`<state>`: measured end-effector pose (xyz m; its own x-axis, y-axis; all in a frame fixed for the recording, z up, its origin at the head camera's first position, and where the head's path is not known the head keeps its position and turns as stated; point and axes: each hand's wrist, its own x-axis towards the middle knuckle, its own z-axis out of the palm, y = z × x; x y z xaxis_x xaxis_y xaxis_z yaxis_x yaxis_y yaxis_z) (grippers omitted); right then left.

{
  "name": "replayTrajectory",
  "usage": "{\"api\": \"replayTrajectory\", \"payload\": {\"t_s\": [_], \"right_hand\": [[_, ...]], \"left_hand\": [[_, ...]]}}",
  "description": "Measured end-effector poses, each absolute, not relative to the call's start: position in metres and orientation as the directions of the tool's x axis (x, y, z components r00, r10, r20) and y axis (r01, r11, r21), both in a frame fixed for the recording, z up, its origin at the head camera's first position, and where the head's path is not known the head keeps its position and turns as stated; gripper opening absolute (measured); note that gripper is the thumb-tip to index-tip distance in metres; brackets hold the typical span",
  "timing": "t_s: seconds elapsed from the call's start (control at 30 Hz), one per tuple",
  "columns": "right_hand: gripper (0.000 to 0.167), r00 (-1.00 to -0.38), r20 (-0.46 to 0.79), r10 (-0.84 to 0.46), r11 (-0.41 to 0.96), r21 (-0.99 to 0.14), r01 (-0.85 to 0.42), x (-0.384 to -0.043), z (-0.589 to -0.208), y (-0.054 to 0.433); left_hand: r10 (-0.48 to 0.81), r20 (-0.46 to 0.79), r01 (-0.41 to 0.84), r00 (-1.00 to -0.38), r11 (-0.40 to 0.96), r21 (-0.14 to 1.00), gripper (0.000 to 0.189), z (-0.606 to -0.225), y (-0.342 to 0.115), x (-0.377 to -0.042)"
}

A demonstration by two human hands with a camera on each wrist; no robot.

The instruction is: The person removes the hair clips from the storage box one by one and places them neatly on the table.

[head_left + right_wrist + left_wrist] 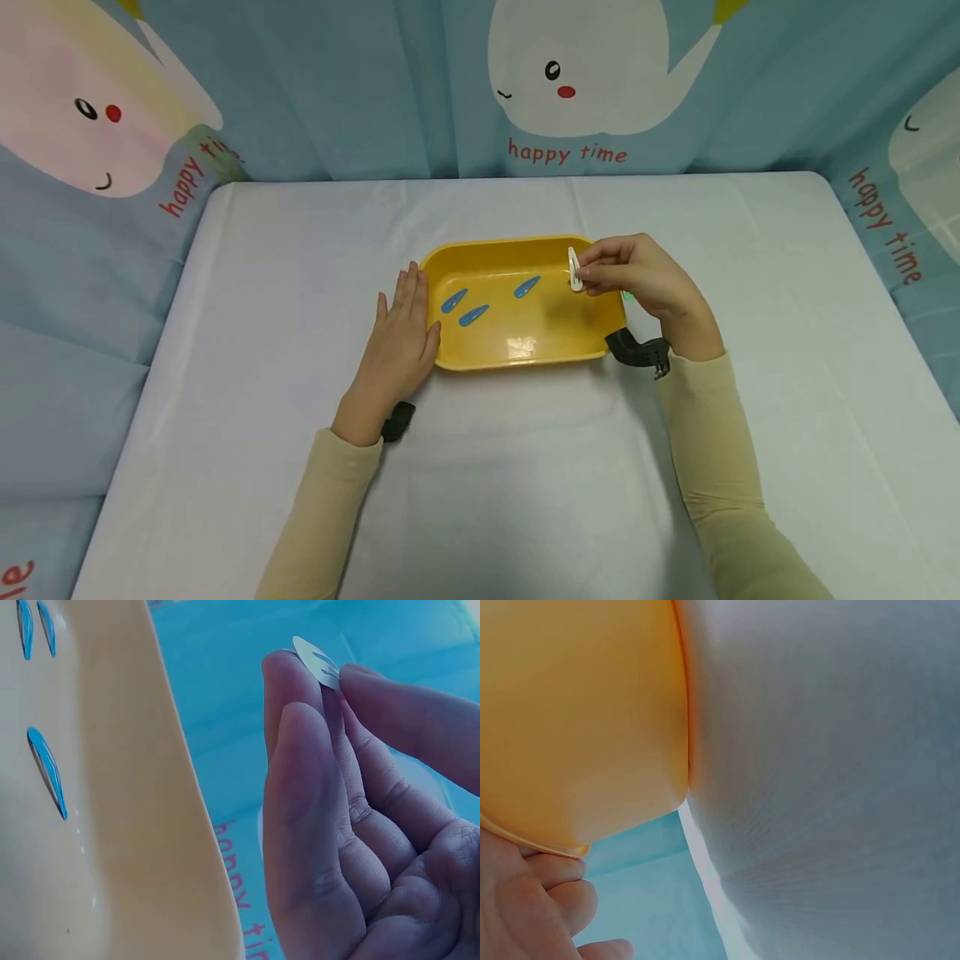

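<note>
My right hand [645, 275] pinches a white snap hair clip [575, 270] between thumb and fingers, over the right part of a yellow tray [525, 363]. In the right wrist view the white clip [315, 663] sticks out at the fingertips. Inside the tray lie three blue hair clips: one at the far left [454, 301], one just below it [474, 315] and one nearer the middle [527, 287]. My left hand [401, 337] rests with straight fingers along the tray's left rim. Its fingers show against the tray wall [585, 735] in the left wrist view.
A small green thing [628, 296] peeks out beside the tray's right rim, mostly hidden by my right hand. White cloth [315, 250] covers the table. Around it hangs a blue curtain [360, 92] printed with whales. A black strap [637, 348] sits at my right wrist.
</note>
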<state>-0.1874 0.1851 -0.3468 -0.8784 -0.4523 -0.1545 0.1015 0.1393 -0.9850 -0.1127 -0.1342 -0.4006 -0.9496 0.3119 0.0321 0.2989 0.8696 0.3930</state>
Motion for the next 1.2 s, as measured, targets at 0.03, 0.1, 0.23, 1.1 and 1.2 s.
{"api": "replayTrajectory", "payload": {"t_s": [0.03, 0.1, 0.23, 1.1, 1.2], "right_hand": [[0.009, -0.88, -0.159, -0.446, 0.137, -0.985, 0.109, -0.188, -0.347, 0.186], [0.009, -0.883, -0.167, -0.439, 0.133, -0.984, 0.12, -0.188, -0.346, 0.19], [0.01, -0.89, -0.167, -0.425, 0.131, -0.984, 0.122, -0.189, -0.346, 0.2], [0.016, -0.939, -0.221, -0.263, 0.064, -0.975, 0.211, -0.193, -0.357, 0.257], [0.017, -0.942, -0.234, -0.241, 0.052, -0.972, 0.228, -0.193, -0.36, 0.261]], "left_hand": [[0.313, 0.032, 0.3, -0.949, 0.869, 0.394, 0.063, -0.4, -0.134, -0.113], [0.313, 0.032, 0.3, -0.949, 0.869, 0.394, 0.062, -0.401, -0.135, -0.113], [0.315, 0.027, 0.3, -0.949, 0.867, 0.397, 0.063, -0.401, -0.134, -0.113], [0.313, 0.048, 0.306, -0.949, 0.868, 0.392, 0.063, -0.403, -0.134, -0.114], [0.314, 0.049, 0.307, -0.948, 0.867, 0.392, 0.063, -0.403, -0.134, -0.114]]}}
